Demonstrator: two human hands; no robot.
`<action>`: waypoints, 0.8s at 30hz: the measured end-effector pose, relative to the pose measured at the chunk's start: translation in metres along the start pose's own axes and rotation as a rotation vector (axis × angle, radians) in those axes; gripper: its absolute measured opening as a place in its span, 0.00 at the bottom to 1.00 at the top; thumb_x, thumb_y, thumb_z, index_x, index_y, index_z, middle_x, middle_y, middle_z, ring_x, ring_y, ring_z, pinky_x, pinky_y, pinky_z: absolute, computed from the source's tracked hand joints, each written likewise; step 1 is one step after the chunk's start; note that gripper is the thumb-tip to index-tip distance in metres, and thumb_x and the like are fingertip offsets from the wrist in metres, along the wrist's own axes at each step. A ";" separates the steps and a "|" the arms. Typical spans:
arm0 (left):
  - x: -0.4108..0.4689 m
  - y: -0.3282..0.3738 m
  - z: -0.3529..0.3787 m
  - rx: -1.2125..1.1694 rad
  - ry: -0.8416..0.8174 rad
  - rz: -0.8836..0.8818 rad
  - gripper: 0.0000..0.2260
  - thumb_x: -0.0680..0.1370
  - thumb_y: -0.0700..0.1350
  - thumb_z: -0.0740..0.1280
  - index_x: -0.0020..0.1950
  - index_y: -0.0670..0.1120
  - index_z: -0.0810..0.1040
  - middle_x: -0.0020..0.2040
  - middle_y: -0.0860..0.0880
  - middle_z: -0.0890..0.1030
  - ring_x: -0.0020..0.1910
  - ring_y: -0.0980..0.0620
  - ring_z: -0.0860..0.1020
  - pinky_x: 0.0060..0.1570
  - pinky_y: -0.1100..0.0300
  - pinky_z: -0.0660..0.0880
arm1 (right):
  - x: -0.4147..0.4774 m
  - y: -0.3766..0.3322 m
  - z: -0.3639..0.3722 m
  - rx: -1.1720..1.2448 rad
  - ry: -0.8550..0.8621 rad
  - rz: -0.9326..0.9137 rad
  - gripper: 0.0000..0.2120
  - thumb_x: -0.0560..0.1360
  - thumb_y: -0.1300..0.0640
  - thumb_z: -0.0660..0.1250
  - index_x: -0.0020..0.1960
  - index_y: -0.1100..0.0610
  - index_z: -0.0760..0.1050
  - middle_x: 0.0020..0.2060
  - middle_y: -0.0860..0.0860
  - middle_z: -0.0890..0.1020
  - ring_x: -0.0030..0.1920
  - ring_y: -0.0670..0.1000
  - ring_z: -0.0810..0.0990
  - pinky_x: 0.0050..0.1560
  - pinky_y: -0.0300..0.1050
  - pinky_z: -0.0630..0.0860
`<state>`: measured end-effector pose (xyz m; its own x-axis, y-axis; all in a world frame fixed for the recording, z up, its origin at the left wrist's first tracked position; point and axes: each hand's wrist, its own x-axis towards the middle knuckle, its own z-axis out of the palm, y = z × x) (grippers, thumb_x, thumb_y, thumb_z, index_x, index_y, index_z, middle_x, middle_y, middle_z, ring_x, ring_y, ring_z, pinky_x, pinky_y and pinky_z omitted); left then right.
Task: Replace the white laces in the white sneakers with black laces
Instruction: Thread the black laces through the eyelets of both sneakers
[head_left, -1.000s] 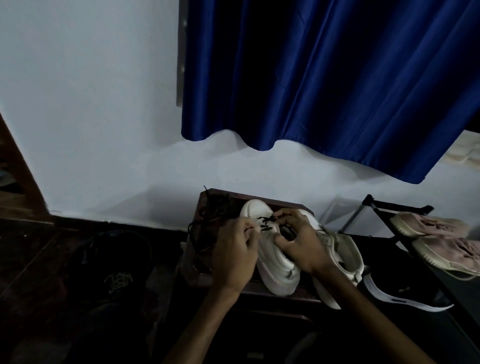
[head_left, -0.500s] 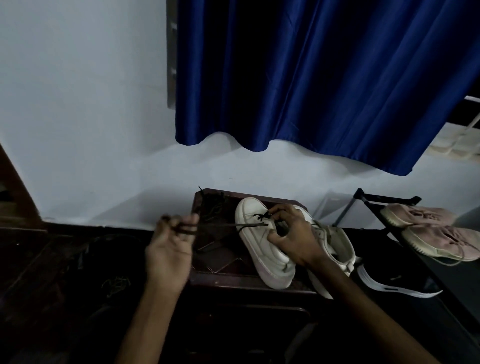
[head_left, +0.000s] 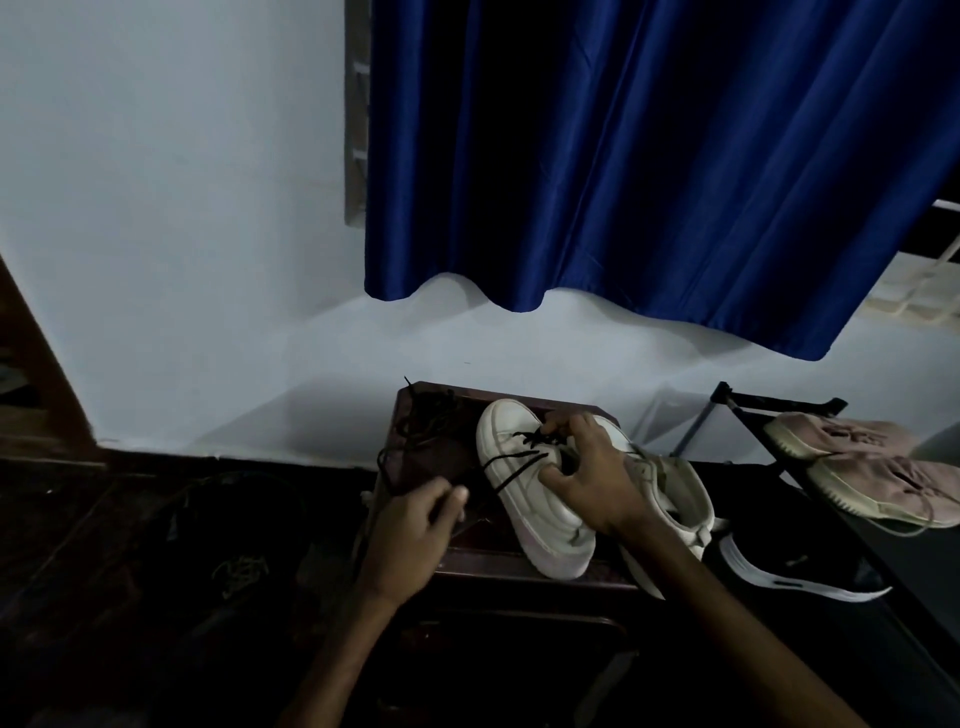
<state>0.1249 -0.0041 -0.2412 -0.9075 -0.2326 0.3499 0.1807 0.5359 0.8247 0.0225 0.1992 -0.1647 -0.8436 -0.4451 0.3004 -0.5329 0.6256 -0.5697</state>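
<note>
Far left of the grip, low over the dark wooden stool (head_left: 483, 564): left hand (head_left: 415, 530), drawn back in close to the shoe after stretching well out to the left half a second ago with the cord taut. Fingers curled, thumb near the fingertips. Cannot tell whether pinching cord or holding nothing, black being lost against dark wood. Beyond that hand, toward the wall: loose tangle of spare black lace (head_left: 423, 421).

Between the hands: thin black lace (head_left: 514, 462), gone slack, draped in two strands over the left flank of the white low-top leather sneaker (head_left: 535, 514), already crossed through the front eyelets. Sneaker resting on the stool, toe toward the wall.

At the grip itself: right hand (head_left: 587, 478), clamped round the sneaker's throat, thumb on the near flank, fingers over the tongue.

Judging by the slack: one pull-through finished, next eyelet due, most of the lacing probably still ahead.

Right of the grip, touching the held shoe: second white sneaker (head_left: 675, 493). Further right: black shoe with a white sole (head_left: 800, 574), then pale pink sneakers (head_left: 852, 441) on a black metal rack (head_left: 779, 402).
</note>
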 end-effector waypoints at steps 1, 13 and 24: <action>0.003 0.000 0.005 0.071 -0.012 0.029 0.17 0.79 0.58 0.58 0.36 0.49 0.70 0.29 0.51 0.75 0.31 0.58 0.76 0.34 0.56 0.70 | 0.000 0.000 0.000 -0.018 -0.001 -0.009 0.16 0.66 0.49 0.65 0.54 0.43 0.70 0.50 0.37 0.71 0.56 0.44 0.71 0.59 0.54 0.73; 0.008 -0.017 0.025 0.326 -0.064 0.213 0.16 0.77 0.54 0.57 0.33 0.46 0.69 0.33 0.51 0.73 0.37 0.55 0.71 0.35 0.59 0.66 | 0.050 -0.043 0.008 -0.714 -0.405 -0.120 0.11 0.76 0.47 0.65 0.52 0.52 0.80 0.58 0.48 0.75 0.63 0.52 0.69 0.62 0.59 0.65; 0.011 -0.016 0.021 0.156 -0.042 0.181 0.15 0.76 0.53 0.61 0.34 0.46 0.71 0.32 0.51 0.74 0.35 0.56 0.73 0.37 0.54 0.72 | 0.088 -0.114 -0.039 0.388 -0.436 0.464 0.14 0.84 0.57 0.53 0.43 0.56 0.72 0.34 0.52 0.78 0.36 0.47 0.77 0.34 0.36 0.73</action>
<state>0.1046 0.0015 -0.2600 -0.8810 -0.0889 0.4647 0.2844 0.6854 0.6703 0.0063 0.1130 -0.0434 -0.8307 -0.4545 -0.3214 0.0010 0.5762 -0.8173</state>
